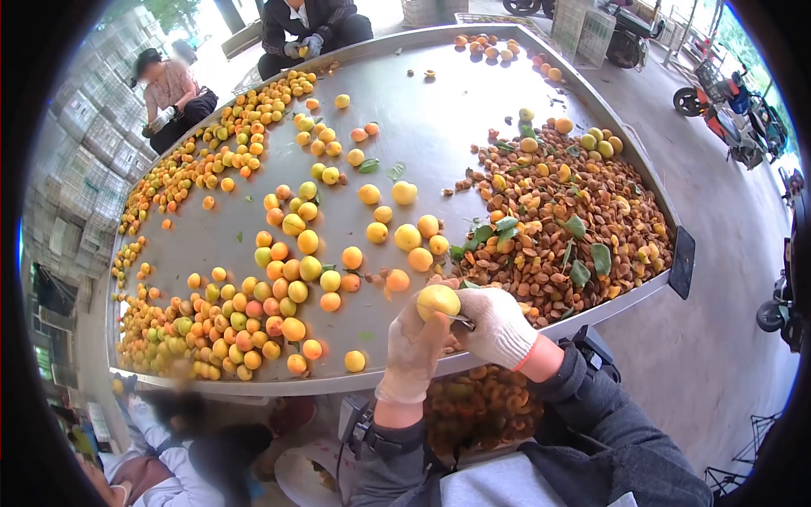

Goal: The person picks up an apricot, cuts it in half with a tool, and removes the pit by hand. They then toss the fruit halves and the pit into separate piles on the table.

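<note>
A yellow apricot (438,302) is gripped in the fingers of my left hand (411,355), gloved in pale fabric, above the near edge of the metal table. My right hand (498,328), in a white knitted glove, is closed beside it on a small knife (462,322). Only a short bit of metal shows, close against the fruit's lower right side; the handle is hidden in the glove. Just beyond my hands lies a loose orange apricot (397,280). To their right spreads a heap of brown pits (557,245) mixed with fruit pieces and green leaves.
Whole apricots (245,325) cover the left side of the metal table (456,110), which has a raised rim. Below the near rim sits a container of halved apricots (481,406). Co-workers sit at the far and left sides and at lower left. Scooters (735,114) stand at right.
</note>
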### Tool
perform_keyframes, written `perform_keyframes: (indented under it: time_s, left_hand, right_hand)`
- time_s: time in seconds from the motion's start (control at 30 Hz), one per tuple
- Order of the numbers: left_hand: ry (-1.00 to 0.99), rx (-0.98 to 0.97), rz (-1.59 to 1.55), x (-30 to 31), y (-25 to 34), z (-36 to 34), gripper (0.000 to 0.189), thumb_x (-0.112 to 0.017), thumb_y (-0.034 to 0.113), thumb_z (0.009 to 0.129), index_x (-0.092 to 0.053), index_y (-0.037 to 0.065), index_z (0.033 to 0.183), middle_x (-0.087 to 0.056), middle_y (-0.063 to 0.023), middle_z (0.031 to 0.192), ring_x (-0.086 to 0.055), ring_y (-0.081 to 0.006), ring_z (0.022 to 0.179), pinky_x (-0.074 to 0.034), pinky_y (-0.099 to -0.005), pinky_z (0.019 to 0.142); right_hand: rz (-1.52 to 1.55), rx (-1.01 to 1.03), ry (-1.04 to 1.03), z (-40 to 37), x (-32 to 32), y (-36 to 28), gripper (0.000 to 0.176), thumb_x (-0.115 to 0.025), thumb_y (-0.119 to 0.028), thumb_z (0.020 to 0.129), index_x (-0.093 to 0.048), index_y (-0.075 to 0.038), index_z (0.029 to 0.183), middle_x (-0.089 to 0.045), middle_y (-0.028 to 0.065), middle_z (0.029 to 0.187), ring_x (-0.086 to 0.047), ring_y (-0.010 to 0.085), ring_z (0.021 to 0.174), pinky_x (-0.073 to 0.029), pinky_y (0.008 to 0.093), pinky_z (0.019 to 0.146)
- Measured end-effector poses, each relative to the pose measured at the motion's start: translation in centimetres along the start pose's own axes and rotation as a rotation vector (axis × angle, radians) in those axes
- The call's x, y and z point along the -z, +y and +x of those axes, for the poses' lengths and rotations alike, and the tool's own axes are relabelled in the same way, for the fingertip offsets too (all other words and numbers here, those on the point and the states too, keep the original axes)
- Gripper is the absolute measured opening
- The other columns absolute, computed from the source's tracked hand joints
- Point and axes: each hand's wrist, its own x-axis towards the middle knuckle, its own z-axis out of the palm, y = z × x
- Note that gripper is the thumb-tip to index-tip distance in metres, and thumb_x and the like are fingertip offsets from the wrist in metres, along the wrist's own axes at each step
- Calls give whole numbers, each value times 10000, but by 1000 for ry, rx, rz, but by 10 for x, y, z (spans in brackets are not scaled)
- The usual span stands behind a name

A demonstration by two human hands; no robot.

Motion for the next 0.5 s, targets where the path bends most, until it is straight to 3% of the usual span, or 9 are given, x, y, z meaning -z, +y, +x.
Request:
perform_keyframes:
  time_s: [0.1,0.17,0.23,0.27,0.33,0.37,0.43,0.47,0.5]
  left_hand:
    - [40,-4,-20,-6,1,-2,615,-764,276,841,-490,-36,1295,-607,-59,1149,-560,-134,1053,-473,-252,886]
    - [50,-57,4,-5,-4,-2,608,-771,282,834,-503,-33,1279,-613,-60,1142,-559,-143,1066,-481,-257,875]
    - [125,-255,423,-2,-12,-2,593,-775,291,827,-515,-22,1257,-630,-57,1111,-586,-140,1026,-509,-265,820]
    - [123,-254,423,-2,-13,-2,593,-775,291,827,-515,-22,1257,-630,-57,1111,-586,-140,1026,-509,-265,820]
    - [183,-502,884,-7,-12,2,592,-784,308,815,-527,1,1251,-651,-63,1060,-625,-143,959,-528,-274,770]
    - [183,-506,885,-10,-14,2,592,-784,308,815,-527,1,1251,-651,-63,1060,-625,-143,959,-528,-274,770]
    - [184,-307,116,-16,-19,2,583,-773,359,817,-548,33,1245,-664,-83,1010,-654,-167,895,-536,-295,752]
    - [189,-313,119,-13,-20,2,583,-773,359,817,-548,33,1245,-664,-83,1010,-654,-167,895,-536,-295,752]
    - [108,-178,143,-7,-18,2,572,-754,378,829,-554,44,1248,-665,-99,1016,-657,-192,907,-538,-309,768]
  right_hand:
    - [47,1,43,-4,-2,0,342,-757,-125,680,-689,-124,1015,-670,126,812,-662,338,776,-535,398,690]
    - [26,-6,44,-4,-1,0,249,-656,-111,751,-692,-150,995,-673,146,820,-650,354,739,-518,411,659]
    - [34,-30,-38,-2,1,2,244,-654,-118,755,-691,-148,995,-672,147,811,-648,355,733,-517,411,656]
    - [42,-50,-121,-1,2,3,240,-652,-124,760,-690,-146,995,-671,147,803,-647,357,726,-515,410,653]
    - [80,-67,-142,0,6,0,236,-657,-119,754,-692,-146,986,-669,150,793,-647,359,727,-513,409,651]
    - [120,-86,-165,1,7,-1,232,-661,-114,749,-694,-146,977,-667,153,784,-647,361,728,-511,409,650]
    - [143,-45,-69,-1,2,-1,222,-664,-106,744,-694,-134,962,-664,161,775,-647,363,727,-509,410,646]
    - [168,2,26,-1,-2,-1,211,-668,-97,739,-695,-122,947,-660,169,767,-648,364,727,-508,412,642]
    - [176,13,25,-2,-6,2,211,-668,-97,739,-695,-122,947,-660,169,767,-648,364,727,-508,412,642]
